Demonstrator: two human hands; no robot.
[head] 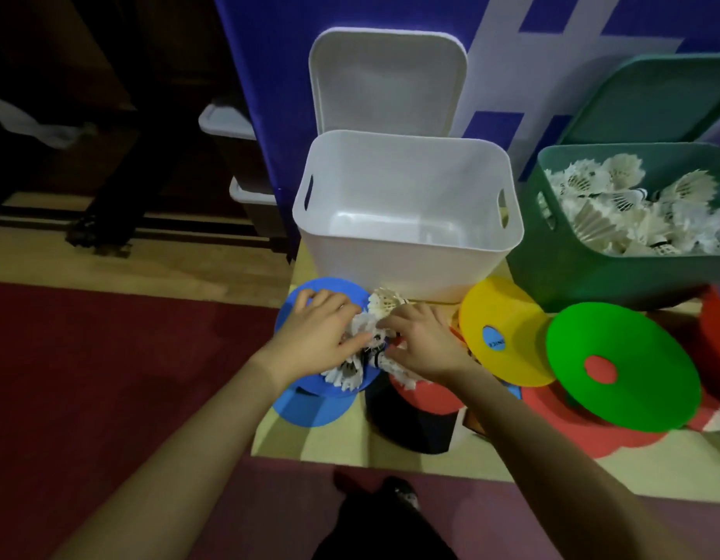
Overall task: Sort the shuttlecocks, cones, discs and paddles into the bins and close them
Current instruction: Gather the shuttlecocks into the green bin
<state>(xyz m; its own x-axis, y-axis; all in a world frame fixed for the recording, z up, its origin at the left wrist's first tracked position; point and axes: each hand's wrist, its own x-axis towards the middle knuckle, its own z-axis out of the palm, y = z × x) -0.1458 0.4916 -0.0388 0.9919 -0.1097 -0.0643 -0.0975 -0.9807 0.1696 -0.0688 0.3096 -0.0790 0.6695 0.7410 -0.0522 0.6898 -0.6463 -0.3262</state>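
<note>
Head cam, fwd-down, close over table

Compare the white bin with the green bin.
The white bin is white and holds nothing visible; the green bin is dark green and piled with shuttlecocks. The white bin stands left of the green one, straight behind both hands. Both are open, each with a lid upright behind it.

Pale wooden counter. At its far edge stand a white bin, open, and a green bin to its right. Nearer the front edge lie blue discs, red discs and a black object, unidentifiable.
</note>
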